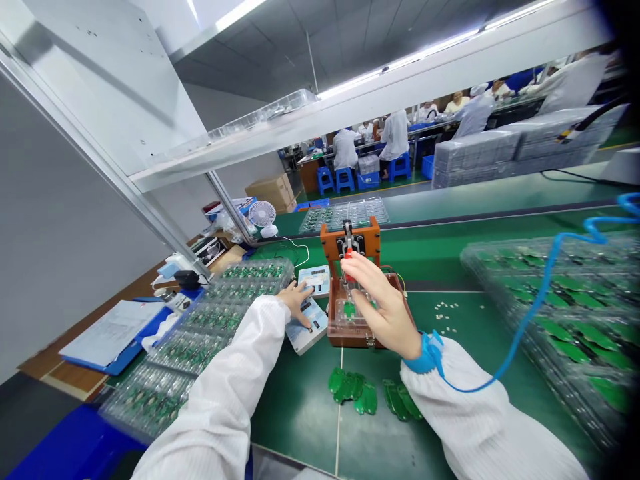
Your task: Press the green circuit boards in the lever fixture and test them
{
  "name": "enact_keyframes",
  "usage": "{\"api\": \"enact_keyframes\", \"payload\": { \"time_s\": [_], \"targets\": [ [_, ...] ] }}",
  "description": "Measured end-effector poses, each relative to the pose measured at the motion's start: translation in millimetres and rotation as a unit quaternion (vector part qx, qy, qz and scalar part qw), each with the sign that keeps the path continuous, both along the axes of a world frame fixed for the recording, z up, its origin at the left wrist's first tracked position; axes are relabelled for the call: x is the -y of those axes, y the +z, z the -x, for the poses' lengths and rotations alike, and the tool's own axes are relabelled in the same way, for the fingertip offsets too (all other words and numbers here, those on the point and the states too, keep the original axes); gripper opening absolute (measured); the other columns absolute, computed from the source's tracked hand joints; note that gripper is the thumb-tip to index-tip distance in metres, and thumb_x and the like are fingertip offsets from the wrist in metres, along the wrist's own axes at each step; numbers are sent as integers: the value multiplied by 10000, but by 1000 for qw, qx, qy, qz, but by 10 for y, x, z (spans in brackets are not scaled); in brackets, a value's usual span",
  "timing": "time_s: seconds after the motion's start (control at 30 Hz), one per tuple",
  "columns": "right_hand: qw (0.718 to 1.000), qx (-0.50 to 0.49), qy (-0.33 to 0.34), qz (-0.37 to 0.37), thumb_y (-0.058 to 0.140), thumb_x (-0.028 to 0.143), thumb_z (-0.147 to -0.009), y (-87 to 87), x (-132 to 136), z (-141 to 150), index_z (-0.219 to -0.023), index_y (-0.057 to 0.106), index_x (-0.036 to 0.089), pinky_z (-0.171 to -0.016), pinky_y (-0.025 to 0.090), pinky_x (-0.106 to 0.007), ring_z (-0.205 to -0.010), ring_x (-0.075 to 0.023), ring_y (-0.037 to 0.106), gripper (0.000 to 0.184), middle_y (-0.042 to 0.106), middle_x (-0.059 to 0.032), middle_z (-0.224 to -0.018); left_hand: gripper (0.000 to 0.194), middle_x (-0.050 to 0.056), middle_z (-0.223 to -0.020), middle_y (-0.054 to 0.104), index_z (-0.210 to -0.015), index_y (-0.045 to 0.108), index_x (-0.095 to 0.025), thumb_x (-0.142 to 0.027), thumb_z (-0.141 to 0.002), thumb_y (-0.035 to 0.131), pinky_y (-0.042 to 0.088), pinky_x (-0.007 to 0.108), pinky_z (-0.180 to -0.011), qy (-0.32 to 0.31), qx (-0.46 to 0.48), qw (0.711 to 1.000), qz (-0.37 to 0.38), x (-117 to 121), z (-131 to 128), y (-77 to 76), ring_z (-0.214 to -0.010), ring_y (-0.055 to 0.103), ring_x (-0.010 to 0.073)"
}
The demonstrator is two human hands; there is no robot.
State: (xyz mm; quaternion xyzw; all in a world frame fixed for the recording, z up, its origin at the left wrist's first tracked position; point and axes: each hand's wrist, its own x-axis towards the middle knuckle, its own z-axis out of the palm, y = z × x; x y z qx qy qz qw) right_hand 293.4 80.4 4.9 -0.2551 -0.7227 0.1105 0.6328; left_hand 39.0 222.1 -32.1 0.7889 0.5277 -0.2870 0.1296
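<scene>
My right hand [383,303] grips the red-tipped lever [349,255] of a brown test fixture [350,243] standing on the green mat. A small green circuit board [349,309] lies under the fixture's clear cover. My left hand [299,298] rests with fingers spread on a small white keypad device [306,328], next to a second white meter [315,279]. A blue wrist strap [425,353] with a coiled blue cord [540,293] circles my right wrist. Both sleeves are white.
Clear trays of green boards [200,333] run along the left, and more stacked trays [565,307] lie at the right. Loose green boards [357,392] lie on the mat [300,407] near me. A blue clipboard [113,333], a small fan [263,215] and seated workers [395,137] are farther off.
</scene>
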Motion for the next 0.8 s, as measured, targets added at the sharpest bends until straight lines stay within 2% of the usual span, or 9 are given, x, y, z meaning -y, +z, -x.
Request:
{"api": "enact_keyframes", "payload": {
  "time_s": [0.27,0.5,0.6,0.67,0.7,0.77,0.8],
  "targets": [
    [1000,3,0,2,460,47,-1030,-8,5,-3,-1533,477,391,-1243,421,-507,-1516,-248,400,610,532,27,-1556,1488,96,-1733,-47,-1663,99,-265,-792,-484,838,156,640,-1259,-4,-30,1000,-1,11,-62,68,-1573,-65,466],
    [1000,3,-7,0,462,72,-1035,-24,-7,7,-1533,484,375,-1234,427,-534,-1508,-267,413,583,549,7,-1542,1464,88,-1734,-30,-1662,113,-267,-697,-500,894,156,635,-1261,-9,-49,999,-2,34,-140,61,-1581,-70,441],
    [1000,4,-9,-7,475,60,-1027,-27,-10,9,-1532,479,386,-1231,430,-525,-1502,-258,423,602,552,11,-1538,1455,101,-1734,2,-1651,177,-266,-649,-466,930,175,629,-1259,-4,-44,999,-5,45,-181,144,-1583,-40,442],
    [1000,5,-10,-7,480,51,-1021,-24,-8,6,-1531,474,402,-1234,431,-499,-1504,-244,421,619,541,24,-1548,1389,132,-1729,73,-1628,259,-249,-603,-474,946,236,611,-1248,2,-31,999,-20,111,-215,283,-1580,57,451],
    [1000,6,-11,-6,483,47,-1018,-22,-7,3,-1532,469,411,-1236,429,-482,-1505,-234,418,629,538,32,-1550,1306,165,-1712,164,-1604,315,-224,-580,-513,940,292,597,-1229,5,-22,999,-33,186,-244,371,-1563,161,457],
    [1000,9,-10,-5,482,40,-1016,-21,-5,-1,-1536,458,420,-1243,423,-449,-1506,-213,415,644,538,45,-1549,1028,222,-1574,452,-1512,445,-160,-525,-654,880,428,555,-1139,7,2,998,-68,451,-345,540,-1428,446,449],
    [1000,11,-9,-4,482,37,-1015,-22,-5,-2,-1537,455,420,-1246,418,-438,-1508,-206,411,648,536,48,-1550,839,221,-1412,612,-1433,520,-137,-489,-736,826,494,528,-1059,6,16,996,-84,643,-423,598,-1284,588,426]
  ]
}}
